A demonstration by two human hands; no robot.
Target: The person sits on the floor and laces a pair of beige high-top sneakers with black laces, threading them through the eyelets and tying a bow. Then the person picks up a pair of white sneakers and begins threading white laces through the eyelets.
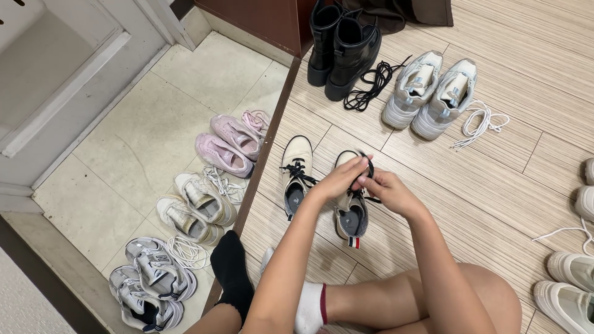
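Knees folded, the person sits on the wood-look floor [495, 185], one foot in a black sock [230, 266], the other in a white sock [309, 306]. Left hand [339, 179] and right hand [385, 188] meet over the right cream sneaker [348, 213], fingers pinching its black lace [370, 166]. Just beside it lies the left cream sneaker [296, 170], laced. Farther off stand black boots [343, 46] and grey sneakers [430, 93] with loose laces beside them.

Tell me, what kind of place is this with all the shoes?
Probably a home entryway. A door opens onto a lower tiled step beside the wood floor, and pairs like the black boots and pink sneakers sit about.
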